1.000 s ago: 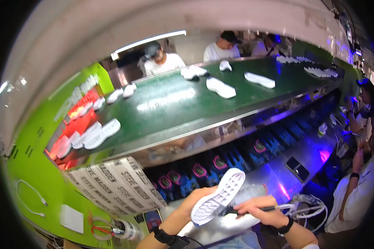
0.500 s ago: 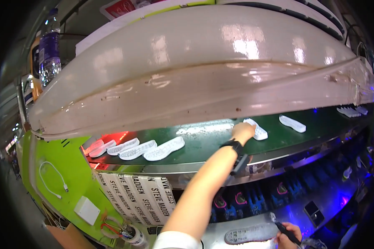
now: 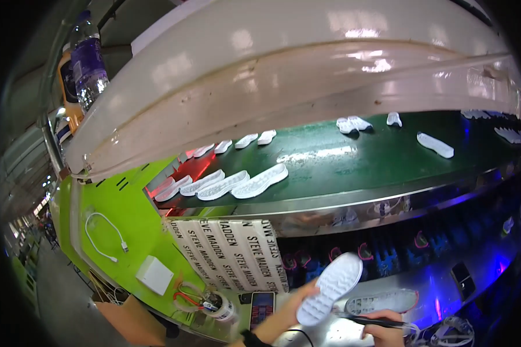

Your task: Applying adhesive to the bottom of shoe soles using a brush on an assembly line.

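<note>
My left hand [image 3: 292, 306] is closed on the edge of a white shoe sole [image 3: 332, 287], held tilted over the metal worktop with its moulded face showing. A slim black-handled tool [image 3: 367, 320] is gripped in my right hand [image 3: 385, 329], its tip close to the lower end of that sole. Just behind the right hand, a greyish sole [image 3: 382, 301] lies flat on the worktop. Several white soles [image 3: 260, 181] rest in a row at the left part of the green conveyor belt [image 3: 330, 173], and a single white sole [image 3: 435, 145] lies farther right.
A clear plastic curtain [image 3: 272, 98] hangs over the belt. Below run dark racks with blue and pink parts [image 3: 364, 251]. To the left are a green panel [image 3: 110, 202], a white box [image 3: 154, 275], a tub of tools [image 3: 221, 306] and a phone [image 3: 263, 309]. Bottles [image 3: 88, 63] stand upper left.
My left hand has come back from the belt to the worktop, bringing a white sole with it. The view has shifted, and more soles show at the belt's far side.
</note>
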The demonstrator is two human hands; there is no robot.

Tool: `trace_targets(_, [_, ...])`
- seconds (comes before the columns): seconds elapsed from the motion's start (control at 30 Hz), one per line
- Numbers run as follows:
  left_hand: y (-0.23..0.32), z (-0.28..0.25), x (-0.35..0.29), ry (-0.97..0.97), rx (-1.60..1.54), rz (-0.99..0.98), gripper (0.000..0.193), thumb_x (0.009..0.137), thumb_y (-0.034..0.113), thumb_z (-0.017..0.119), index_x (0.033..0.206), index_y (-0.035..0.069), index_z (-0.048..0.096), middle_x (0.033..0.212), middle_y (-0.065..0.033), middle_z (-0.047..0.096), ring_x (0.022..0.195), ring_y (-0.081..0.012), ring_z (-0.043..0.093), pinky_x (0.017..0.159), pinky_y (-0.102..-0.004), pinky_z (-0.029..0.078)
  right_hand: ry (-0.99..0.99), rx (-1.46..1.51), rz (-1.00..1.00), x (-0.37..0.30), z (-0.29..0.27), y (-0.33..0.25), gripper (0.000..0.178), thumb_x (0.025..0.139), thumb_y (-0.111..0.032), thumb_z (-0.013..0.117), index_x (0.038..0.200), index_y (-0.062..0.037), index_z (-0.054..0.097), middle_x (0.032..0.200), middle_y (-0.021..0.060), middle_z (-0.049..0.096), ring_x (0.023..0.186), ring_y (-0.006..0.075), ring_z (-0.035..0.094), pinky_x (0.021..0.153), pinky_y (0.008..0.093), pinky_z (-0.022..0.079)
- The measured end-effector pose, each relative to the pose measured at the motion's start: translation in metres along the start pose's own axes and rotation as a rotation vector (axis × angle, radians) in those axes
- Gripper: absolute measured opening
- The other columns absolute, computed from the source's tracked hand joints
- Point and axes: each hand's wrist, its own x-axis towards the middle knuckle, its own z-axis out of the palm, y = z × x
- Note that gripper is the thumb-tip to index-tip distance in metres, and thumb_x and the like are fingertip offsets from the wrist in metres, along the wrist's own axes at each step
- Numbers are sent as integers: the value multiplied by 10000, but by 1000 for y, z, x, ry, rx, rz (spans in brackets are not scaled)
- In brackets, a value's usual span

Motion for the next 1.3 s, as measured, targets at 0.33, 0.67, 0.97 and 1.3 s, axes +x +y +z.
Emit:
trace_targets(0.33, [-118, -95, -31, 263, -447, 44, 542, 958, 449, 399, 1320, 51, 464, 1161, -173, 589, 1035, -337, 581, 858, -447, 506, 2, -272, 88, 30, 35, 63, 244, 852, -76, 655, 1086, -9, 648, 1024, 90, 676, 939, 144, 633, 856, 273, 483])
trace_targets(0.67, [-62, -55, 13, 74, -159, -278, 577, 964, 443, 415, 1282, -34, 477, 1096, -229, 624, 951, -319, 649, 789, -369, 550, -545, -494, 144, 39, -4, 24, 248, 813, -65, 650, 1058, -46, 686, 1000, 105, 697, 951, 191, 657, 842, 274, 497])
trace_targets(0.97, [-34, -35, 66, -166, 389, -755, 373, 950, 267, 546, 1098, -67, 621, 1010, -119, 677, 773, -120, 648, 684, -244, 535, -556, -923, -536, 47, -20, -5, 187, 800, -88, 678, 983, -92, 714, 997, 62, 691, 765, 254, 624, 747, 336, 509])
trace_targets(1.3, [-106, -24, 25, -74, -660, 58, 563, 952, 355, 349, 1438, 72, 319, 1438, -186, 382, 1275, -389, 412, 1079, -487, 322, 77, -188, 234, 34, -13, 24, 253, 782, -61, 687, 1033, -37, 694, 922, 72, 684, 803, 102, 624, 718, 255, 497])
